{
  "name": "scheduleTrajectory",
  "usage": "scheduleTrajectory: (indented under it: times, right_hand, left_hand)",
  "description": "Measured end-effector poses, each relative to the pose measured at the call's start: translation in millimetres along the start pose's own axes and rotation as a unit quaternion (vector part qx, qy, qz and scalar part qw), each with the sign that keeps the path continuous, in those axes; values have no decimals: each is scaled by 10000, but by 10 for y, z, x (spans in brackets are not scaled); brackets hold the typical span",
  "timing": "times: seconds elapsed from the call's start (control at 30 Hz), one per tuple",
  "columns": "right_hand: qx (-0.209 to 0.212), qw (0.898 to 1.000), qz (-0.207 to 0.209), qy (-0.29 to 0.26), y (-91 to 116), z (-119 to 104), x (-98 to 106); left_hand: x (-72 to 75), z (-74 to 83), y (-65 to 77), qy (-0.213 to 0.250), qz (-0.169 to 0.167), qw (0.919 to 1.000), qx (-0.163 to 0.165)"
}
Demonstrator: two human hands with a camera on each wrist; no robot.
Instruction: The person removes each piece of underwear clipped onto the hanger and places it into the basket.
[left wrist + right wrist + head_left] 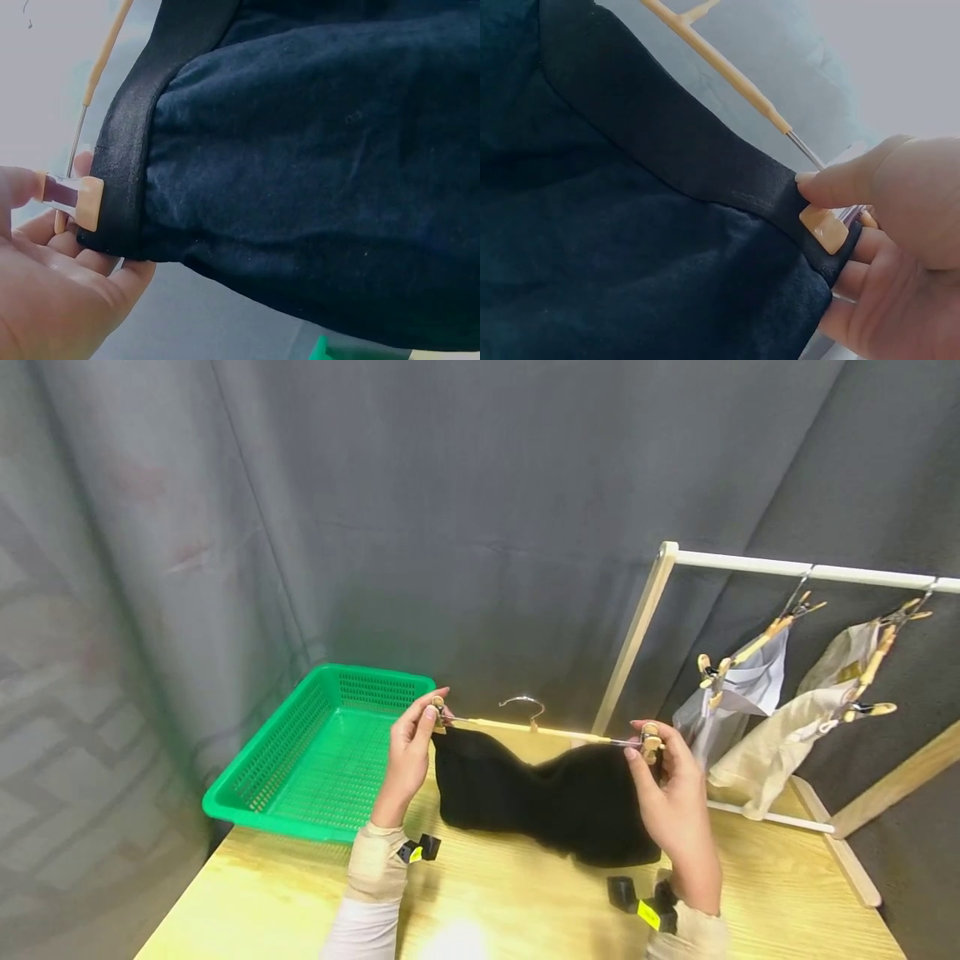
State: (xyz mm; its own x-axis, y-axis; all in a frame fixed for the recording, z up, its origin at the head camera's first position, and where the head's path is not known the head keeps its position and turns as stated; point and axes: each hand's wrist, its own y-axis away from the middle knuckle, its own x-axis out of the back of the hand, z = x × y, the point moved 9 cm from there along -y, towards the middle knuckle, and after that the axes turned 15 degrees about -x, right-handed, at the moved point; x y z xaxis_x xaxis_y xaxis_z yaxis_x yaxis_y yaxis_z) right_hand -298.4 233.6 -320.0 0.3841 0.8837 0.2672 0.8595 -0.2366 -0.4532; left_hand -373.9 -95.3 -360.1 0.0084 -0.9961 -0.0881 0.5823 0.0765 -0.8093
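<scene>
A dark garment [540, 797] with a smooth waistband [124, 142] hangs from a clip hanger [536, 730] over the table. The hanger's bar is yellow with thin metal ends, and its metal hook [525, 699] points up. My left hand [408, 760] pinches the left clip [88, 202], thumb on its outer end and fingers behind the waistband's corner. At the other end my right hand [681, 802] holds the right clip [825, 229] and waistband corner between thumb and fingers. Both clips sit on the waistband. Whether the garment is shorts or a skirt I cannot tell.
To the left a green plastic basket [225, 802] stands on the wooden table [510, 893]. On the right is a rack with a white rail [750, 564], where a grey garment [757, 685] and a beige garment [787, 739] hang on clip hangers. A grey curtain [480, 510] closes the back.
</scene>
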Motion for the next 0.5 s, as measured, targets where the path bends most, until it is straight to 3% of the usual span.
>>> scheduleTrajectory:
  times: [0.17,0.5]
  right_hand:
    - [-299,9994,14,181,-2,19,17]
    - [-685,9976,98,12,15,28,54]
  left_hand:
    - [-27,-23,18,74,-63,9999,114]
    - [-24,4,-9,161,-11,9999,-43]
